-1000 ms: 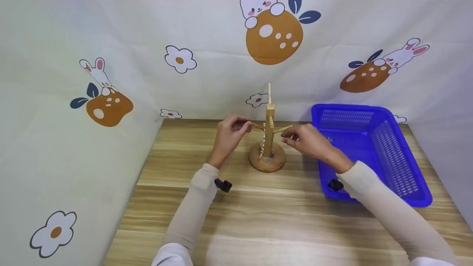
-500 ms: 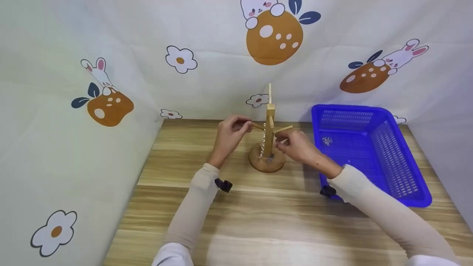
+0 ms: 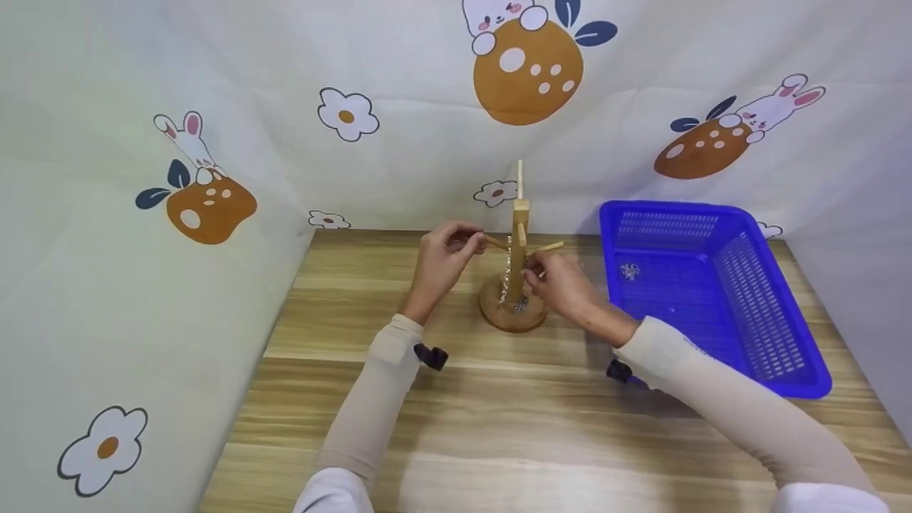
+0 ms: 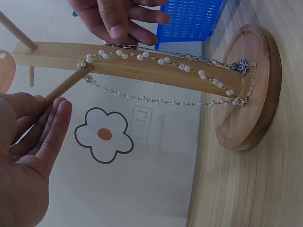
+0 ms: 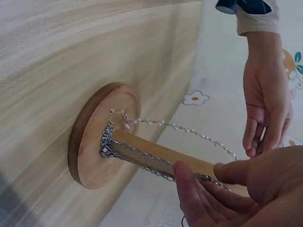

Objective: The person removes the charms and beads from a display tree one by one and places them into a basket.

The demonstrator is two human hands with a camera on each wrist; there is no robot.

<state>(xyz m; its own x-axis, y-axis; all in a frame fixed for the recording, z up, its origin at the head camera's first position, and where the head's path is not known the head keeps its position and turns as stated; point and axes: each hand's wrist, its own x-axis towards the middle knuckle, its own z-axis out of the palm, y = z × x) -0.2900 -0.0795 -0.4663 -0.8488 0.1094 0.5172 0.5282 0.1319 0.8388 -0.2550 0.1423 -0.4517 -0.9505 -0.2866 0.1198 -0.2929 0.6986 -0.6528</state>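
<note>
A wooden jewelry stand (image 3: 519,221) with a round base and side pegs stands upright on the table. My left hand (image 3: 443,267) pinches the end of its left wooden peg (image 4: 68,86) between thumb and fingers. From that peg, against the post, hangs a pearl necklace (image 4: 187,69). On the post's other side runs a silver chain necklace (image 5: 147,155), its lower end bunched on the base. My right hand (image 3: 563,285) is beside the post below the right peg (image 3: 553,246), its thumb and fingers apart near the upper silver chain. Its fingers partly hide that chain.
A blue plastic basket (image 3: 787,313) stands to the right of the stand, with a small silver chain bundle (image 3: 630,271) inside. Behind the wooden table (image 3: 484,434) hangs a printed cloth (image 3: 420,164).
My right hand has moved left from the outer end of the right peg to beside the post, uncovering the bundle in the basket. My left hand stays at its peg.
</note>
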